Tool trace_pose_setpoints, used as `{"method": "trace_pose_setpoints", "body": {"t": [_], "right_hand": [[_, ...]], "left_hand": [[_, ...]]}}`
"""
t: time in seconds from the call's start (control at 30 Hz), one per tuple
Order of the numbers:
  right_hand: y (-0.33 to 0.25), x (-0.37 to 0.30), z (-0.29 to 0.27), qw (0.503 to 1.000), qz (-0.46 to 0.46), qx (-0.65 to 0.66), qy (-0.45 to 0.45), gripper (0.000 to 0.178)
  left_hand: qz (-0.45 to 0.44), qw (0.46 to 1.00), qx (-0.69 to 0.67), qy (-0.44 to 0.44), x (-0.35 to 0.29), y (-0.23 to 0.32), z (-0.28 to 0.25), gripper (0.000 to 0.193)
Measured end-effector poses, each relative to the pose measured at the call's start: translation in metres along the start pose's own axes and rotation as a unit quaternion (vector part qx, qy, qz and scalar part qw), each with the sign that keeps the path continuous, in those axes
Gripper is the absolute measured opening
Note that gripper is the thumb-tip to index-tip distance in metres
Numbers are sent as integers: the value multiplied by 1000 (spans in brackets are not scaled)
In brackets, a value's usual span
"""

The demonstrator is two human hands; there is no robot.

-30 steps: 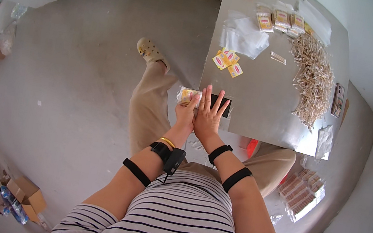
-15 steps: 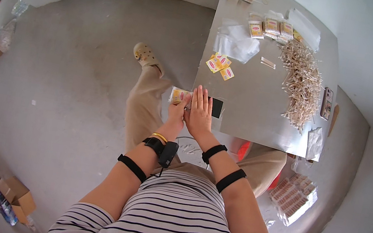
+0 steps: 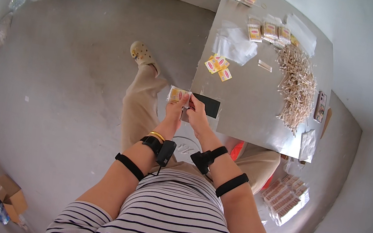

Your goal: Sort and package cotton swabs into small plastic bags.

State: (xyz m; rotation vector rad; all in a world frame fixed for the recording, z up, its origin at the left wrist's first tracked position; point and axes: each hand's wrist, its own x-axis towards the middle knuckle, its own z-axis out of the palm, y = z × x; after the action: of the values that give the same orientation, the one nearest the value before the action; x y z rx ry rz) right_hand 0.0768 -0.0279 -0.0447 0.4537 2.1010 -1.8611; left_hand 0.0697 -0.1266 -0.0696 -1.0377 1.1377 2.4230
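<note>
Now the right hand (image 3: 197, 116), which lay flat with fingers spread and then drawn together over the tabletop's near left corner, has curled its fingers in toward the packet (image 3: 177, 94). That seems to turn it from pressing or resting to finer fingertip work. The left hand (image 3: 175, 109) pinches this clear, yellow-labelled packet under its thumb, just beyond the tabletop's left edge by that corner. Whether the right fingertips grip its film cannot be told, because they cover its right end.

A black rectangle (image 3: 209, 106), less covered than before, lies on the corner just beside the right hand and crowds it. Yellow cards (image 3: 217, 65) and clear bags (image 3: 233, 44) lie farther up the left edge; filled packets (image 3: 271, 30) sit toward the far edge, and heaped swabs (image 3: 297, 88) flank the right edge near a phone (image 3: 320, 106).
</note>
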Motion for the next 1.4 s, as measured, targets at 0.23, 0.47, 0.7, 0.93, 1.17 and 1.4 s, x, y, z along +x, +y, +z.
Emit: {"method": "trace_pose_setpoints", "body": {"t": [0.23,0.47,0.7,0.93,1.17,1.4], "right_hand": [[-36,-8,-1,987,49,128,-83,46],[-31,-3,-6,980,70,151,-112,48],[-43,0,5,952,120,219,-177,66],[-94,-12,9,912,93,280,-284,57],[-158,-54,-12,962,-84,154,-210,35],[-207,-105,-7,955,-296,-21,21,36]], "left_hand": [[-10,1000,0,15,-3,3,-2,47],[12,999,32,19,-1,6,-2,47],[61,996,59,32,5,28,-29,47],[118,992,12,38,-35,90,-20,36],[127,978,-106,-128,-104,133,27,31],[97,960,-126,-229,-169,144,74,52]]}}
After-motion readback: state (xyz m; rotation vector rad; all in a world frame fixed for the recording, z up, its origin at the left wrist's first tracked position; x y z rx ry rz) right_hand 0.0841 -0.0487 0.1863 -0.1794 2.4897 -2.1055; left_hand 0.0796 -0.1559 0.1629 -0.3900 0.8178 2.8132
